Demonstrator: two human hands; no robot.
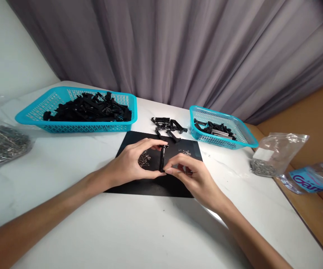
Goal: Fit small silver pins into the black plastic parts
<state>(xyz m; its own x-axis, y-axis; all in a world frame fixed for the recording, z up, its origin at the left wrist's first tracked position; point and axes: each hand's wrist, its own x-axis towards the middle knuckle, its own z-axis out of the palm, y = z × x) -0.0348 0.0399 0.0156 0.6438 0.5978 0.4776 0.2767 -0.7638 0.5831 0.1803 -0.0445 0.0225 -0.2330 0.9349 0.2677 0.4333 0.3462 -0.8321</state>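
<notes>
Between its thumb and index finger, my left hand holds a slim black part by its two ends, over a black mat. The fingers of my right hand are pinched together at the near end of that part; whatever small thing they grip is too small to make out. A pile of small metal pieces lies on the mat beside my left hand. More small metal pieces are scattered behind my right hand.
Several black parts lie behind the mat. A blue basket of black parts stands at the left, a smaller one at the right. Bags of metal pieces and a bottle are at the sides.
</notes>
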